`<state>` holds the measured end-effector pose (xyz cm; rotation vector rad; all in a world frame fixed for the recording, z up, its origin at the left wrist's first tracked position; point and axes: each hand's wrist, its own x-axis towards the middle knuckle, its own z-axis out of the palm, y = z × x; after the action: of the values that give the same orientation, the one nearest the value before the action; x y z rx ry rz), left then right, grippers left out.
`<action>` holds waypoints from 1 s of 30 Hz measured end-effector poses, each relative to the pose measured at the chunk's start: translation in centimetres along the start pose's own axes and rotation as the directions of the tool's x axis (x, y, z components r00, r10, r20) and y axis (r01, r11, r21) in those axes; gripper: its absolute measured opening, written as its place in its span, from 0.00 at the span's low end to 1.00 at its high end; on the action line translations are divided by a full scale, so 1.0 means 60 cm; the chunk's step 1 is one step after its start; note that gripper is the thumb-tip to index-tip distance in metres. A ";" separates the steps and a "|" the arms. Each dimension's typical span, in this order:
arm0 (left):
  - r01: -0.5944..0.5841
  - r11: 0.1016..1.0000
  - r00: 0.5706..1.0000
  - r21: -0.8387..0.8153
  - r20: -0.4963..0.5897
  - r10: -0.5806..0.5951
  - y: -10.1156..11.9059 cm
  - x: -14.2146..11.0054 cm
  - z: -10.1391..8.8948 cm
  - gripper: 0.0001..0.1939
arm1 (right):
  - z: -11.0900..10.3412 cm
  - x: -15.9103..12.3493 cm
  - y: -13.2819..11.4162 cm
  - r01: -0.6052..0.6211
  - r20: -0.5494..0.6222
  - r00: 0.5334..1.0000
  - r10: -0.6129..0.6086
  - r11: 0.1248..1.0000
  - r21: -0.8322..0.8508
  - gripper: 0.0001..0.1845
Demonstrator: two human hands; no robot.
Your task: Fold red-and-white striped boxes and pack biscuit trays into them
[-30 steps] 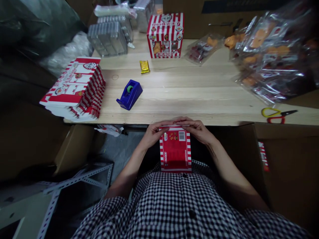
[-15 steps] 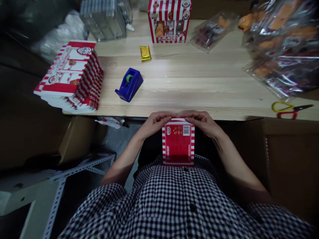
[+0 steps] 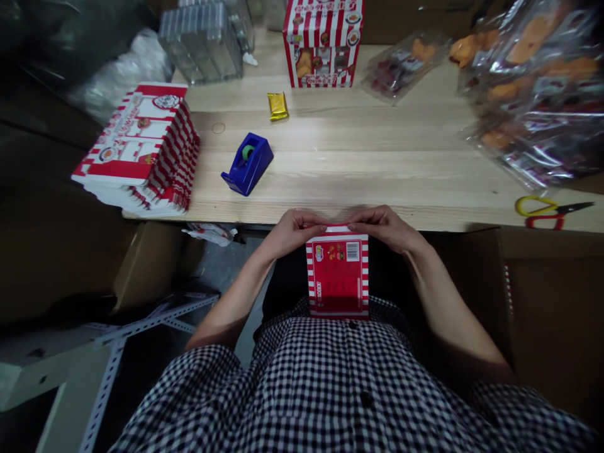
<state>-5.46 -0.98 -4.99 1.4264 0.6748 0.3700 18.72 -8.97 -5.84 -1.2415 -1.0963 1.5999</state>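
Observation:
A red and white striped box (image 3: 338,277), printed with a barcode, is held against my checked shirt at the table's front edge. My left hand (image 3: 298,231) grips its far left corner, thumb on top and fingers curled over the far edge. At the far right corner my right hand (image 3: 381,228) pinches it the same way. The underside of the box and some of my fingertips are hidden. Beyond my hands, a blue tape dispenser (image 3: 250,165) with green tape sits on the wooden table (image 3: 358,170).
On the left lies a stack of flat striped cartons (image 3: 141,148). A finished-looking striped box (image 3: 323,47) stands at the back, near a gold packet (image 3: 278,107). Clear bags of orange toys (image 3: 533,107) are heaped right, behind scissors (image 3: 550,211). Cardboard boxes (image 3: 547,296) flank the table front.
Both hands keep their hold on the box's far edge, with the thumbs shifted slightly. The whole view has tilted a little, so the table things sit slightly lower.

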 end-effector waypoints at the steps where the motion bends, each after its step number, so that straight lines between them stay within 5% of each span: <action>1: -0.001 1.000 1.000 0.020 0.001 0.001 -0.001 -0.001 0.001 0.14 | -0.002 -0.001 0.001 -0.012 0.010 1.000 0.012 1.000 0.001 0.09; 6: -0.013 0.996 1.000 0.084 0.020 0.011 0.007 -0.007 0.000 0.14 | -0.005 -0.024 -0.007 -0.044 0.050 0.998 0.045 0.999 -0.028 0.15; 10: -0.111 0.971 0.994 0.212 0.020 0.109 0.022 -0.023 0.000 0.14 | 0.012 -0.054 -0.020 0.048 0.083 0.996 -0.038 0.991 -0.122 0.19; 15: -0.261 0.884 0.964 0.388 0.062 0.258 0.041 -0.056 0.013 0.19 | 0.033 -0.074 -0.007 0.146 -0.026 0.988 -0.153 0.973 -0.178 0.17; 23: -0.315 0.869 0.949 0.381 0.144 0.281 0.040 -0.073 0.011 0.26 | 0.024 -0.065 0.007 0.126 -0.031 0.990 -0.135 0.972 -0.199 0.16; 30: -0.194 0.950 0.973 0.245 -0.077 0.218 0.014 -0.068 0.021 0.18 | 0.032 -0.062 0.009 0.132 -0.080 0.985 -0.156 0.960 -0.246 0.15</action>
<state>-7.67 -4.33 -3.32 1.7218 0.6709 0.5446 17.45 -12.92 -5.07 -1.3479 -1.3151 1.3115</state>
